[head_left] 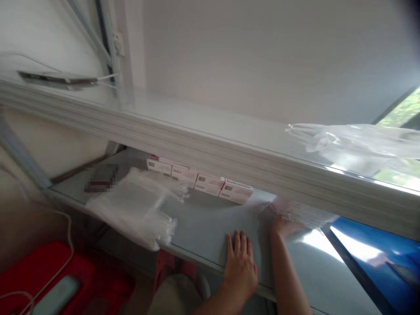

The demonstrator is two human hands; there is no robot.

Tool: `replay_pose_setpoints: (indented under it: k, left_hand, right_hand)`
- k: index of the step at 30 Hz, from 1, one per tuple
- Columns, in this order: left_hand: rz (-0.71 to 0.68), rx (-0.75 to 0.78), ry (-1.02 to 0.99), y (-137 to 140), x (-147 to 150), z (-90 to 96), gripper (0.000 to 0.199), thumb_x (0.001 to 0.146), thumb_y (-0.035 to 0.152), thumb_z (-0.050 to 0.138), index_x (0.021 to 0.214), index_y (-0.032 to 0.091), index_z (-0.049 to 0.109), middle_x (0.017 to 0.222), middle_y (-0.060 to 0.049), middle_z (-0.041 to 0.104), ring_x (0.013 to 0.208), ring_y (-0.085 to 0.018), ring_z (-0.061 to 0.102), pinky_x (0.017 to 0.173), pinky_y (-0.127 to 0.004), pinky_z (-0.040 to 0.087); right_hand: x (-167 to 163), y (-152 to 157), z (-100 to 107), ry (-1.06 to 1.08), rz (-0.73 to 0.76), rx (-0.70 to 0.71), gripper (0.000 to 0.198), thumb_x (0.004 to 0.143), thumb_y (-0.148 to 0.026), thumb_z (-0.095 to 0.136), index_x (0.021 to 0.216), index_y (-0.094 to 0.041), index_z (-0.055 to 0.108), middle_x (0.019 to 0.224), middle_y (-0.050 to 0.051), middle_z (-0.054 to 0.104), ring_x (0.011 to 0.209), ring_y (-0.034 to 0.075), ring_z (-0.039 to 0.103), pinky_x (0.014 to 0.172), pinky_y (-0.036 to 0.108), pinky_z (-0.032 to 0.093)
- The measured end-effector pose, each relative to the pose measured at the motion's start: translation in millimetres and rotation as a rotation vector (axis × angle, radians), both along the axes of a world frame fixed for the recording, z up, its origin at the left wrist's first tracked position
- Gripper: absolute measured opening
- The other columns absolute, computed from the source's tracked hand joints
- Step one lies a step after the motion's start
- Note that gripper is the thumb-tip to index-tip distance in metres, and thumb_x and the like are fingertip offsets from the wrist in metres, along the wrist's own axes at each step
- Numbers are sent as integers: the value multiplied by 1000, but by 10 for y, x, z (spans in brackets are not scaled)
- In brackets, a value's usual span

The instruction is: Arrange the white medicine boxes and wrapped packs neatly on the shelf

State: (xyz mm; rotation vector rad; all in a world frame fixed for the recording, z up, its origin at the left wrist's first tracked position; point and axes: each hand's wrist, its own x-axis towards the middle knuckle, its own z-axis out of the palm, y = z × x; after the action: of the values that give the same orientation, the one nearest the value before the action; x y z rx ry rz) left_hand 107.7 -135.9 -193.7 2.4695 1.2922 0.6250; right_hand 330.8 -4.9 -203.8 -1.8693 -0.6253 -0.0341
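Note:
My left hand (241, 264) lies flat with fingers spread on the grey lower shelf (203, 223), near its front edge. Farther in, my right hand (284, 225) reaches under the upper shelf, its fingers smeared by motion. It is at a pale, shiny package with printed lines (306, 214); whether it grips this I cannot make out. To the left of that hand, several small white boxes (234, 191) with barcodes and red marks stand in a row toward the back. A stack of clear plastic bags (131, 199) lies on the shelf's left part, overhanging the front edge.
The upper shelf (213, 151) hangs low over the lower one. On it lie clear plastic bags (354, 140) and a flat dark device (59, 78) with a cable. A shiny blue surface (377, 253) is at right. A red stool (55, 267) stands below left.

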Motion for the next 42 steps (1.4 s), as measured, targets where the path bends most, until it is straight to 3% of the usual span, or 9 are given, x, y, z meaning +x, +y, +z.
replay_pose_setpoints:
  k: [6, 11, 13, 16, 21, 26, 29, 35, 42]
  left_hand:
    - [-12, -2, -53, 4, -59, 42, 57, 94, 33, 36, 142, 3, 39, 149, -21, 33, 142, -35, 22, 116, -60, 18]
    - [-26, -173, -360, -6, -191, 97, 51, 88, 11, 36, 137, 15, 49, 147, -10, 41, 137, -21, 36, 118, -42, 27]
    - [20, -185, -525, 22, -361, 172, 55, 81, 2, 36, 130, 20, 56, 143, -6, 45, 132, -16, 42, 114, -34, 35]
    - [83, -35, -648, 133, -854, 411, 49, 77, -1, 41, 115, 23, 63, 135, -6, 51, 125, -19, 48, 109, -39, 39]
    - [322, 127, -244, 488, -2041, 898, 24, 83, 18, 57, 106, 17, 59, 109, -9, 61, 106, -26, 54, 93, -42, 45]
    - [467, 112, 218, 816, -2890, 965, 32, 84, 40, 61, 101, 13, 60, 106, -16, 62, 105, -32, 55, 90, -43, 41]
    - [424, 40, 325, 911, -3104, 862, 30, 84, 41, 62, 95, 13, 63, 103, -16, 65, 103, -31, 58, 90, -42, 40]
    - [379, -18, 329, 1006, -3185, 741, 15, 88, 17, 51, 89, 17, 66, 98, -10, 69, 98, -25, 62, 84, -35, 42]
    - [424, -2, 240, 987, -3290, 871, 15, 91, 19, 49, 93, 17, 64, 97, -9, 69, 96, -23, 62, 84, -33, 42]
  right_hand:
    - [-486, -533, -187, 94, 82, -17, 89, 67, -39, 50, 145, -3, 29, 144, 25, 40, 129, 37, 42, 107, 49, 33]
    - [-650, -971, -194, 98, 116, -84, 72, 69, -42, 44, 133, -11, 52, 123, 19, 60, 113, 36, 56, 98, 50, 41]
    - [-672, -1047, -204, 4, 184, -110, 66, 71, -44, 40, 127, -12, 57, 121, 18, 61, 112, 35, 56, 98, 49, 41]
    - [-707, -1029, -232, -177, 287, -167, 64, 73, -45, 34, 121, -11, 60, 127, 18, 58, 118, 33, 52, 102, 47, 37]
    - [-845, -909, -262, -409, 362, -400, 64, 80, -39, 29, 130, -8, 51, 136, 20, 49, 133, 31, 38, 110, 48, 28]
    - [-945, -913, -226, -496, 374, -593, 55, 87, -34, 25, 132, -14, 49, 144, 16, 43, 137, 28, 34, 112, 53, 22]
    - [-930, -915, -211, -495, 369, -616, 56, 88, -35, 26, 134, -14, 48, 145, 16, 42, 136, 28, 35, 112, 50, 23]
    - [-844, -880, -275, -508, 370, -595, 59, 87, -38, 26, 134, -12, 50, 142, 16, 45, 131, 30, 42, 110, 48, 29]
    - [-809, -843, -316, -539, 341, -532, 58, 85, -38, 28, 127, -10, 56, 135, 17, 53, 121, 31, 50, 104, 42, 37]
